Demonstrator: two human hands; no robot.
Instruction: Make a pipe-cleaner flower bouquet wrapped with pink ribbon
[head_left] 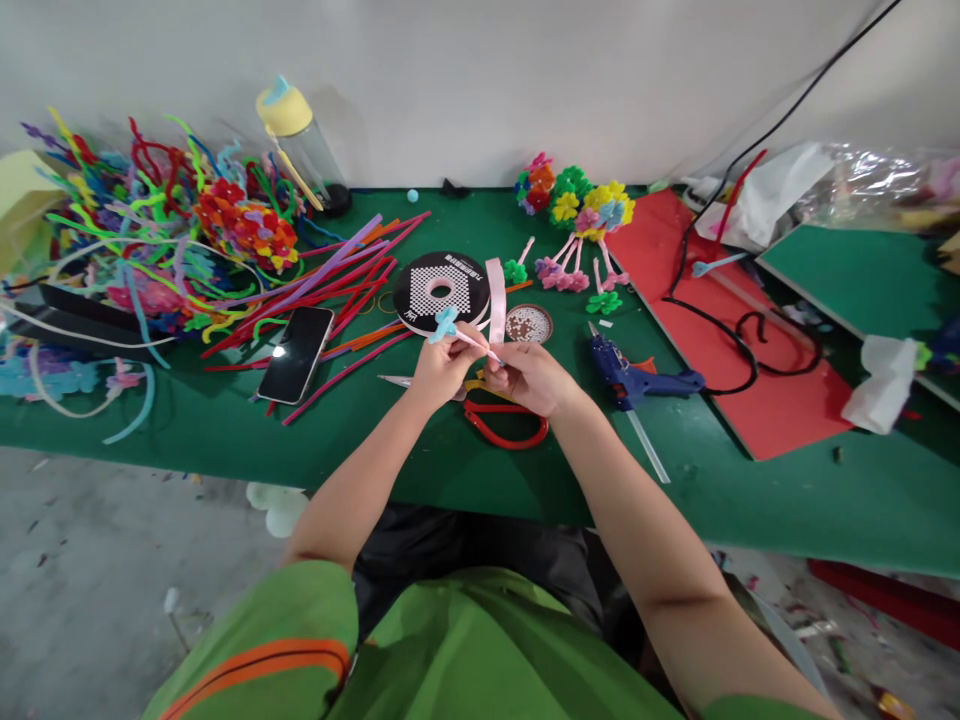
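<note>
My left hand (442,370) pinches the stem of a light-blue fuzzy flower (444,323), with the flower head sticking out at the upper left. Pink ribbon covers the stem. At the stem's lower end, the fingers of my right hand (531,378) are closed on the pink ribbon (496,300), which stands up in a loop behind them. Just beyond my hands lies a black ribbon spool (420,280). Under them are red-handled scissors (510,438), partly covered by my fingers. A small round dish of pale beads (529,324) sits behind my right hand.
At left, a phone (297,355), loose pipe cleaners (352,285), a heap of colourful fuzzy flowers (247,225) and a bottle (307,150). Finished-looking flower stems (574,265) lie at the back. A blue glue gun (630,375), its black cord and a red board (750,360) are at right.
</note>
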